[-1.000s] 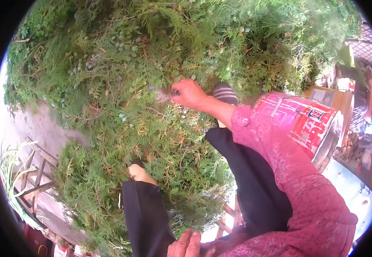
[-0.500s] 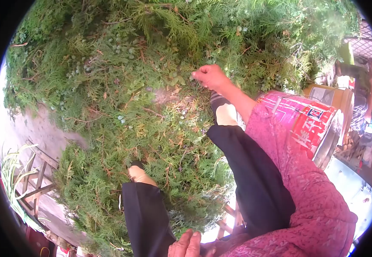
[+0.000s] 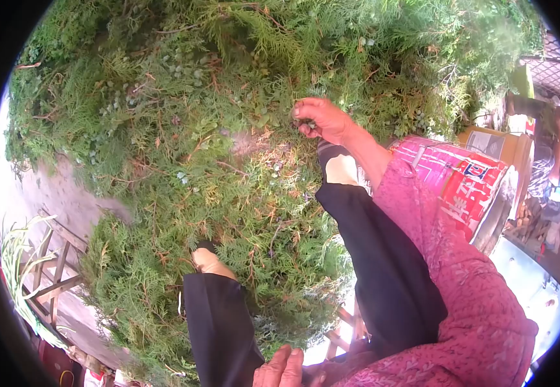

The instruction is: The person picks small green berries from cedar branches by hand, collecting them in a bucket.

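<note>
Green conifer branches [image 3: 164, 116] with small pale cones spread in a thick heap around my feet. My right hand [image 3: 322, 120] is over the heap, just above my right foot, with its fingers curled round something small and dark that I cannot make out. Low at the bottom edge, my left hand [image 3: 280, 369] rests near my lap; only the backs of a few fingers show, and whatever lies beneath them is hidden.
A pink and red printed bucket [image 3: 454, 180] stands at the right, beside a brown box [image 3: 509, 145]. Below it is a pale metal sheet [image 3: 531, 284]. At the left are a wooden rack [image 3: 57, 277] and long green leaves [image 3: 15, 258].
My right hand has shifted slightly right and down and turned, so its curled fingers now show more. My left hand has stayed in place.
</note>
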Demonstrator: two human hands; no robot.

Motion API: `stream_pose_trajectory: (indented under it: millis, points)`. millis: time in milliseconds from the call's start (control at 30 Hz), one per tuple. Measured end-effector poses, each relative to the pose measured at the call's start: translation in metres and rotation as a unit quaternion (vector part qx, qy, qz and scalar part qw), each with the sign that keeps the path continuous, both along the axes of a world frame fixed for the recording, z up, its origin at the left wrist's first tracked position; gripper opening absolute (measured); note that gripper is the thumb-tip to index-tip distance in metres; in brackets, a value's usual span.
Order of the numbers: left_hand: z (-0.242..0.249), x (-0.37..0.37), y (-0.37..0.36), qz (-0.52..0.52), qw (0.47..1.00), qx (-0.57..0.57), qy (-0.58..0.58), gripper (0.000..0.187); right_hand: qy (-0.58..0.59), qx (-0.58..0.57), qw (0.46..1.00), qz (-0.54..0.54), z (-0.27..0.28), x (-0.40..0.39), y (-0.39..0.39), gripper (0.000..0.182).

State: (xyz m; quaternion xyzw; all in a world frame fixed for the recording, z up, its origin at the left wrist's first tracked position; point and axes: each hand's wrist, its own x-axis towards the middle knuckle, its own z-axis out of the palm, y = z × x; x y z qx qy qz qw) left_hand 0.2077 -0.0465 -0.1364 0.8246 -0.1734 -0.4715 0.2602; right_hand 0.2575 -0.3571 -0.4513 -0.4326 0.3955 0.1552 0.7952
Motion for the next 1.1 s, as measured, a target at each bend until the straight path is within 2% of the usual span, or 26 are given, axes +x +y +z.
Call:
stream_pose_trajectory:
  millis: [67,100,167,200,233,300,433,500,533,567,600,633,700,767,900,933,967,1000,1100]
  points:
    - [0.000,0.000,0.000,-0.003,1.000,0.001,-0.001,0.055,0.009,-0.145,0.986,0.087,0.010,0.005,0.005,0.014]
    - [0.000,0.000,0.000,-0.003,1.000,0.001,-0.001,0.055,0.009,-0.145,0.986,0.087,0.004,0.004,0.009,0.014]
    - [0.000,0.000,0.000,-0.001,1.000,0.000,-0.001,0.054,-0.041,-0.272,0.949,0.156,-0.011,-0.002,0.022,0.010]
    - [0.000,0.001,0.001,-0.001,1.000,0.000,-0.002,0.054,0.047,-0.117,0.979,0.158,0.011,-0.004,0.033,0.008]
    - [0.000,0.001,0.001,0.000,1.000,-0.001,-0.002,0.054,0.067,0.006,0.987,0.144,0.005,-0.017,0.041,0.004]
    - [-0.001,0.000,0.000,0.005,1.000,-0.001,0.000,0.054,0.066,0.128,0.986,0.084,0.002,-0.032,0.042,0.005]
    - [-0.002,-0.001,0.003,-0.006,1.000,-0.003,0.003,0.053,-0.013,0.088,0.995,0.051,-0.001,-0.026,0.020,0.011]
    - [-0.001,-0.002,0.004,-0.002,1.000,-0.004,0.002,0.053,0.009,-0.083,0.968,0.235,-0.005,-0.017,0.028,0.018]
    - [-0.001,-0.002,0.003,0.000,1.000,-0.005,-0.002,0.052,-0.036,-0.170,0.939,0.297,-0.021,-0.022,0.039,0.020]
    - [-0.001,-0.001,0.002,0.001,1.000,-0.006,-0.006,0.052,-0.038,-0.168,0.939,0.298,-0.026,-0.025,0.046,0.020]
    - [-0.001,-0.001,0.002,0.002,1.000,-0.004,-0.007,0.052,-0.137,-0.296,0.880,0.346,-0.030,-0.030,0.054,0.019]
    - [-0.001,-0.001,0.002,0.001,1.000,-0.002,-0.006,0.053,-0.230,-0.415,0.793,0.382,-0.035,-0.035,0.059,0.019]
    - [-0.002,-0.001,0.002,-0.001,1.000,-0.002,-0.002,0.053,-0.227,-0.429,0.786,0.384,-0.036,-0.035,0.064,0.020]
    - [-0.003,-0.001,0.003,-0.003,1.000,-0.007,-0.003,0.053,-0.228,-0.460,0.747,0.422,-0.040,-0.037,0.065,0.018]
    - [-0.002,0.000,0.004,-0.001,1.000,-0.011,-0.003,0.053,-0.246,-0.470,0.735,0.422,-0.049,-0.035,0.063,0.016]
    - [-0.002,0.000,0.005,0.001,1.000,-0.013,-0.004,0.053,-0.130,-0.234,0.885,0.382,-0.036,-0.030,0.055,0.016]
    - [-0.002,-0.001,0.005,0.002,1.000,-0.015,-0.005,0.052,-0.001,0.024,0.952,0.306,-0.028,-0.028,0.047,0.017]
    - [-0.002,0.000,0.005,0.004,1.000,-0.014,-0.005,0.052,-0.001,0.102,0.957,0.272,-0.025,-0.031,0.039,0.018]
    - [-0.002,0.000,0.005,0.006,1.000,-0.018,-0.004,0.053,0.045,0.146,0.963,0.222,-0.017,-0.035,0.037,0.019]
